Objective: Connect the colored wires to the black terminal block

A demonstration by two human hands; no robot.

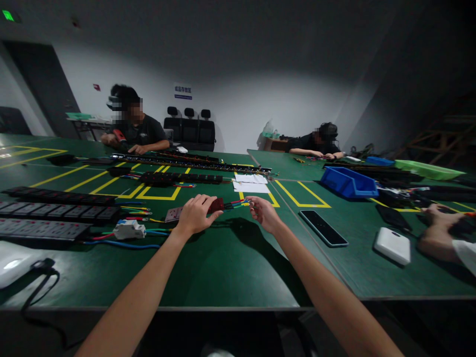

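My left hand point(195, 214) is wrapped over a dark red socket module point(216, 205), just above the green table. A paler end of a socket piece point(173, 214) shows on the other side of that hand; whether it is the same part I cannot tell. Red, blue and green wires point(235, 204) run from the red module to the right. Their ends are pinched between the thumb and fingers of my right hand point(263, 212). Left of my hands lie socket strips point(44, 229) and a white circuit breaker point(129, 229) with wires attached.
A phone point(323, 228), a white box-shaped device point(392, 246) and a blue bin point(348, 183) are on the right. White papers point(251, 183) and long black strips point(186, 163) lie beyond my hands. Two people sit across the table; another person's hand point(441, 225) is at right.
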